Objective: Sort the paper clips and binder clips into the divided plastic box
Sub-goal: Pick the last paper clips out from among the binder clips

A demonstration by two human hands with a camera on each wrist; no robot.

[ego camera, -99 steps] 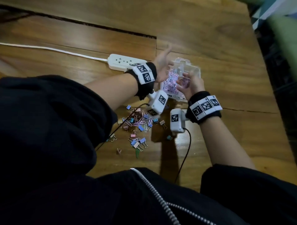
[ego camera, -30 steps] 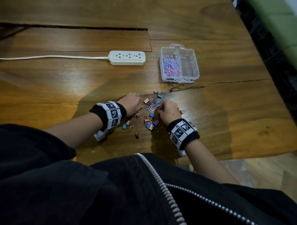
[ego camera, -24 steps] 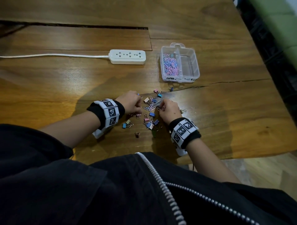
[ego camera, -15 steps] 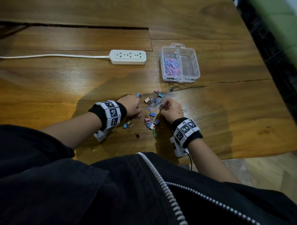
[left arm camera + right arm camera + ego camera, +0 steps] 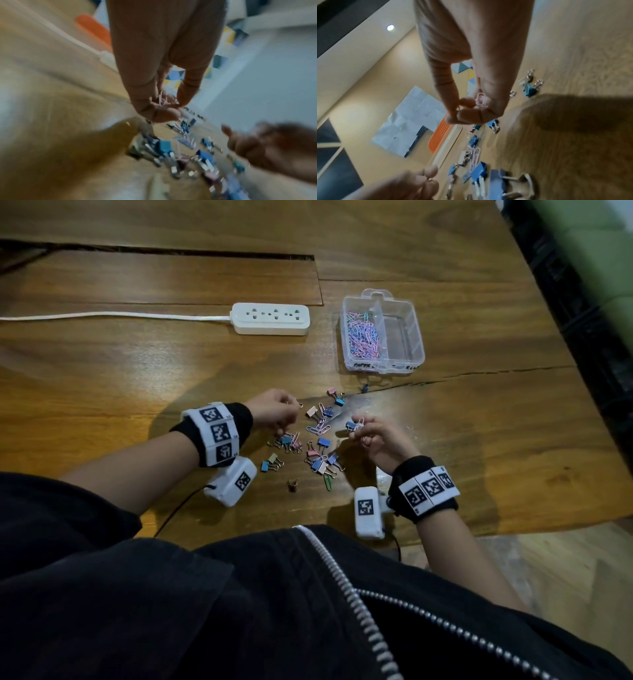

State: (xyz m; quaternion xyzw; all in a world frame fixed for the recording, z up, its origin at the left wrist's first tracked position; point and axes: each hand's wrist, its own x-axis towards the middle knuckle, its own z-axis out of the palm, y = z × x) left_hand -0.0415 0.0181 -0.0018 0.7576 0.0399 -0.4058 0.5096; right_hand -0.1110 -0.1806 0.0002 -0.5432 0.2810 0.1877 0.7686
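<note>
- Nearest to us, the near table edge [image 5: 445, 529] runs just below our wrists, with our dark jacket [image 5: 239, 611] over it; a clip knocked toward us could, we judge, slide off here.
- Our right hand [image 5: 376, 440] is curled closed, lifted just above the table, pinching a pink paper clip [image 5: 480, 100] and, it seems, a blue binder clip [image 5: 350, 425] at the fingertips.
- Our left hand [image 5: 274, 414] is also curled closed on a few small clips [image 5: 163, 100]; the wrist view is too blurred to tell which kind.
- Between the two hands lies the loose pile [image 5: 315, 440], mostly binder clips with some paper clips mixed in, spread over the wood.
- We judge this to be the gathering step: both hands are picking from the pile and nothing is being dropped yet.
- The next move calls for carrying each handful away from us to the box, keeping the kinds apart.
- Farther off and to the right stands the divided plastic box [image 5: 416, 337]: its left compartment holds a heap of paper clips [image 5: 363, 338], its right compartment looks empty.
- One stray clip [image 5: 365, 387] lies just short of the box.
- The stretch of bare table between pile and box gives open room for moving.
- Far left of the box lies a white power strip [image 5: 271, 318], well apart from our path.
</note>
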